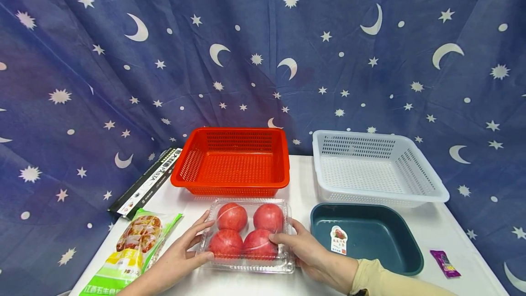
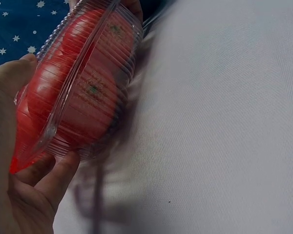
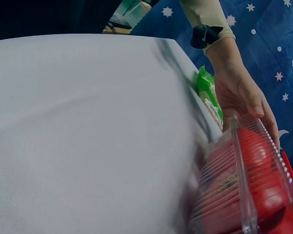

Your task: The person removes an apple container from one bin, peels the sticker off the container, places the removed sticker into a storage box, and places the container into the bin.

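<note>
Step, judged: 2-handed handling of clear plastic clamshell [image 1: 246,266], 4 tomatoes [image 1: 232,217] inside | left hand [image 1: 183,250] grips its 9 o'clock side, right hand [image 1: 307,246] its 3 | clamshell at red basket's [image 1: 232,186] 6 o'clock; lift unclear | next likely needs even grip, level clamshell

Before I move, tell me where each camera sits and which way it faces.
Head: on the head, facing forward and down at the clear container; left hand and right hand show.
Left wrist: on that wrist, facing the container's side; left hand at left, a bit of right hand at top.
Right wrist: on that wrist, facing across the tabletop; the left hand and its sleeve show.
The wrist views share the container and tabletop.
</note>
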`<state>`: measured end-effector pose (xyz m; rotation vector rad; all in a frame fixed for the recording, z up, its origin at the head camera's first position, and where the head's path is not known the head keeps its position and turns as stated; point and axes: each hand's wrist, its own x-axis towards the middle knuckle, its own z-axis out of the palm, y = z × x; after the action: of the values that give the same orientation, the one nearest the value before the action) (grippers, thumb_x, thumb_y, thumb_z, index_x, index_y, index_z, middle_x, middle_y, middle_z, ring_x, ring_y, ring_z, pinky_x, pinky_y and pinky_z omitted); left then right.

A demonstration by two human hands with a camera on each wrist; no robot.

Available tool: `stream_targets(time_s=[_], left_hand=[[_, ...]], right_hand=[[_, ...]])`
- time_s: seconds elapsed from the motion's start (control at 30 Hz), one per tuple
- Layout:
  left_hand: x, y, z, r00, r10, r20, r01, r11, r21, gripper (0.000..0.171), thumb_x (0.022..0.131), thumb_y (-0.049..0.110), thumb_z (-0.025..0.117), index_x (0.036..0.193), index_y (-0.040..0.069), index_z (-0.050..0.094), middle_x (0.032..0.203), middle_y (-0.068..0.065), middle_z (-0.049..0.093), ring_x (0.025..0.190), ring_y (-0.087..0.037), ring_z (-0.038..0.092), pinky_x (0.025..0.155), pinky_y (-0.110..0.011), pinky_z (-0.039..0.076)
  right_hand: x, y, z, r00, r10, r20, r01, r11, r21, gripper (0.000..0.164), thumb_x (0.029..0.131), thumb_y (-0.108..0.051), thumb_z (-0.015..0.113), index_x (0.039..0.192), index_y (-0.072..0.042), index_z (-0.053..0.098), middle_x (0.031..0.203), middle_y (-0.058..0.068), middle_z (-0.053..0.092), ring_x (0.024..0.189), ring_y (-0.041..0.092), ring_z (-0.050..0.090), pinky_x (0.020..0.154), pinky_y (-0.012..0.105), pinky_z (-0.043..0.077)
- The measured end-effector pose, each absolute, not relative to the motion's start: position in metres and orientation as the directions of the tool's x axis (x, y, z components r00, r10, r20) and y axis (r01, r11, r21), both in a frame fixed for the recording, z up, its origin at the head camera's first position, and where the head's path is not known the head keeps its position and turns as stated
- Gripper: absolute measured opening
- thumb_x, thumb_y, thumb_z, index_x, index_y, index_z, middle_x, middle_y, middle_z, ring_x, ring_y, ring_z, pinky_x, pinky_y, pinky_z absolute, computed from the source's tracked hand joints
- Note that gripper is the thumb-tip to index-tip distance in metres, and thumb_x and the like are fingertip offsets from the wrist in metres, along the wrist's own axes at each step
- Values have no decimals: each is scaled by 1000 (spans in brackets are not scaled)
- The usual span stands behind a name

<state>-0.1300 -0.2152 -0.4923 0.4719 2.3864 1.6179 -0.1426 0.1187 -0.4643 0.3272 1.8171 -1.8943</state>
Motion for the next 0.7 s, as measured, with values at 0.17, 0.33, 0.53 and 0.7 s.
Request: stream_targets(time_s=[0.17, 0.33, 0.53, 0.7], left_hand=[[-131, -217, -493, -920, 392, 5, 145, 329, 933, 66, 97, 16, 73, 155, 19, 42, 171, -11, 9, 140, -54, 35, 98, -39, 52], [-130, -218, -491, -919, 394, 0, 136, 317, 939, 65, 98, 15, 71, 155, 19, 42, 171, -14, 9, 140, -55, 34, 100, -44, 52], [-129, -218, -489, -916, 401, -18, 115, 304, 946, 64, 99, 15, 69, 156, 19, 41, 171, -14, 8, 141, -57, 30, 103, -48, 49], [-130, -220, -491, -917, 398, -30, 93, 286, 954, 64, 99, 12, 68, 156, 17, 40, 171, -14, 7, 142, -57, 28, 105, -44, 47]], right_hand=[[-142, 117, -466, -841, -228, -491, 512, -45, -858, 96, 86, -26, 78, 159, -5, 19, 137, 27, 49, 116, 38, 54, 93, 47, 52], [-140, 115, -466, -828, -288, -482, 534, -139, -834, 97, 88, -23, 77, 160, -9, 14, 142, 27, 46, 119, 36, 56, 98, 47, 53], [-139, 116, -465, -815, -314, -487, 552, -162, -818, 97, 89, -22, 75, 161, -11, 11, 145, 27, 42, 121, 37, 53, 101, 49, 52], [-138, 115, -467, -819, -325, -473, 546, -187, -817, 98, 89, -20, 75, 162, -13, 11, 146, 26, 42, 119, 34, 55, 100, 47, 52]])
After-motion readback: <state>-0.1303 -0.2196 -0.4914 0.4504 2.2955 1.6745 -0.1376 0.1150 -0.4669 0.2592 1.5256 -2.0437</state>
